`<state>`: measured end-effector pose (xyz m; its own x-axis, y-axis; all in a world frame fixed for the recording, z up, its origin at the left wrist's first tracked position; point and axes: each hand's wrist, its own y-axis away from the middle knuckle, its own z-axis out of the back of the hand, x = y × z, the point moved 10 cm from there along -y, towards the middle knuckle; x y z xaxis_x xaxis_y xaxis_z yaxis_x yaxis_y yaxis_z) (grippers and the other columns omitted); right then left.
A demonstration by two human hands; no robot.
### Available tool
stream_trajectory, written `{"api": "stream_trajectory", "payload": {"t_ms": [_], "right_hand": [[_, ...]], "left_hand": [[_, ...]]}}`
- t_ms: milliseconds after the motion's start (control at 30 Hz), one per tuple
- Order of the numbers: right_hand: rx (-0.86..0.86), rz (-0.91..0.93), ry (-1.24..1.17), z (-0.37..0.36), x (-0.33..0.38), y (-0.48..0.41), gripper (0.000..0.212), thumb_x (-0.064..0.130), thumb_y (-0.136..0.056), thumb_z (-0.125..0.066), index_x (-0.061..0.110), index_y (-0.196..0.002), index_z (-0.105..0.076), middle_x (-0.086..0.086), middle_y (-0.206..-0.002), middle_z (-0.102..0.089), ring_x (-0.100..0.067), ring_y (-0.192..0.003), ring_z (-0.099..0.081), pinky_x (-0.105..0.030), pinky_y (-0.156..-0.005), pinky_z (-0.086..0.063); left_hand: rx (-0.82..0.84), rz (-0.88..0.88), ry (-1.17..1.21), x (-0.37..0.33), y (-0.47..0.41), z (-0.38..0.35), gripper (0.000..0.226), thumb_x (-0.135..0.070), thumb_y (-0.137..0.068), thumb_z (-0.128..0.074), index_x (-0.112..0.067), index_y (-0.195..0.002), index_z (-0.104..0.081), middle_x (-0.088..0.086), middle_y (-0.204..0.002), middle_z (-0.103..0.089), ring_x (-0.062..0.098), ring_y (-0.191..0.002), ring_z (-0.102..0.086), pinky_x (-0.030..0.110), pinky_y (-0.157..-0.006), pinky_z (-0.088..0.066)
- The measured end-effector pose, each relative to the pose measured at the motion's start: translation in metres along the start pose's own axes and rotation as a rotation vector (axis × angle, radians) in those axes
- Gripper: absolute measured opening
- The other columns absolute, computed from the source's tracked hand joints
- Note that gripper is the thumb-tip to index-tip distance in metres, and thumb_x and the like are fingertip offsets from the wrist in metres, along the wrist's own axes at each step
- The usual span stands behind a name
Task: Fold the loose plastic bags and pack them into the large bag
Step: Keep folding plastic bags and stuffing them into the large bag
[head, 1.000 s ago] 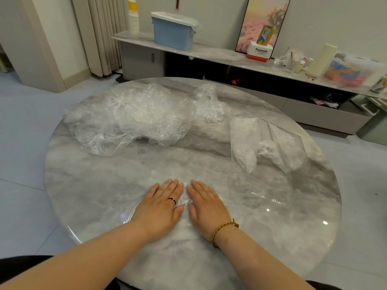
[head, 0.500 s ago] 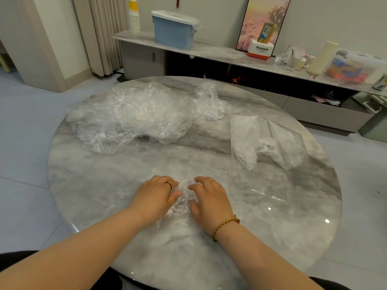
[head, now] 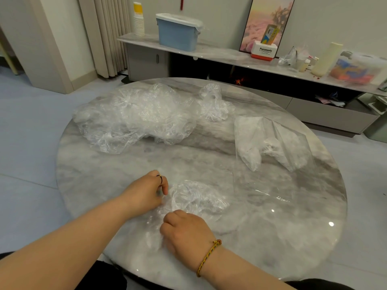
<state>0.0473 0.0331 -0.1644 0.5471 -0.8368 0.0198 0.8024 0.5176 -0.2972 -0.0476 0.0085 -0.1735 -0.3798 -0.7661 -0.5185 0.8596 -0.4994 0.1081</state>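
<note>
Head camera, looking down on the round marble table (head: pixel 88 185). A second ago both hands lay flat and side by side, pressing the clear bag (head: pixel 196 197) smooth. Half a second ago their fingers had begun to curl over it. Now the hands have drawn apart: the left hand (head: pixel 146 191) sits farther from the person, the right hand (head: pixel 184 233) has come back toward the near edge, and the bag has puffed up into a crumpled mound between and just right of them. The heap of loose bags (head: pixel 136 116), the small crumpled bag (head: pixel 213 103) beside it and the large bag (head: pixel 272 143) on the right lie as before.

The clear film is hard to trace against the pale marble. The bag's near edge fades out under the right hand, and the flat front part of the large bag shows only as a few glints. White folded plastic shows through the large bag's far part. The fingertips of both hands are tucked out of sight.

The left hand is closed, fingers curled under and thumb pointing down, pinching the bag's left edge. The right hand is closed too, knuckles up, fingers curled down into the film at the bag's near side, gripping it.
</note>
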Motion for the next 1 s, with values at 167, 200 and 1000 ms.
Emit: {"api": "stream_trajectory", "payload": {"t_ms": [167,200,1000], "right_hand": [[-0.011,-0.282,-0.522,0.002,-0.035,0.008,0.035,0.031,-0.064,-0.034,0.013,-0.072,-0.062,0.001,-0.068,-0.061,-0.008,-0.059,-0.056,-0.019,-0.055,-0.044],[0.010,-0.394,-0.684,-0.002,-0.044,0.013,0.036,0.038,-0.062,-0.033,0.015,-0.073,-0.058,0.004,-0.069,-0.059,-0.002,-0.061,-0.052,-0.016,-0.059,-0.042],[-0.125,-1.217,-1.073,-0.012,-0.136,0.061,0.027,-0.003,-0.088,-0.042,0.015,-0.069,-0.046,-0.002,-0.057,-0.044,-0.013,-0.046,-0.048,-0.024,-0.042,-0.048]], "left_hand": [[-0.011,-0.065,0.328,-0.011,0.005,0.005,0.061,0.023,-0.074,-0.031,-0.031,-0.065,-0.057,-0.025,-0.095,-0.050,-0.015,-0.099,-0.042,-0.004,-0.082,-0.029],[0.005,-0.059,0.397,-0.011,0.006,0.003,0.062,0.024,-0.073,-0.029,-0.029,-0.065,-0.060,-0.023,-0.094,-0.054,-0.012,-0.104,-0.042,-0.003,-0.085,-0.029],[0.024,0.002,0.240,-0.011,0.008,-0.013,0.018,-0.022,-0.085,-0.064,-0.031,-0.079,-0.050,-0.008,-0.061,-0.046,-0.001,-0.053,-0.048,0.008,-0.057,-0.038]]}}
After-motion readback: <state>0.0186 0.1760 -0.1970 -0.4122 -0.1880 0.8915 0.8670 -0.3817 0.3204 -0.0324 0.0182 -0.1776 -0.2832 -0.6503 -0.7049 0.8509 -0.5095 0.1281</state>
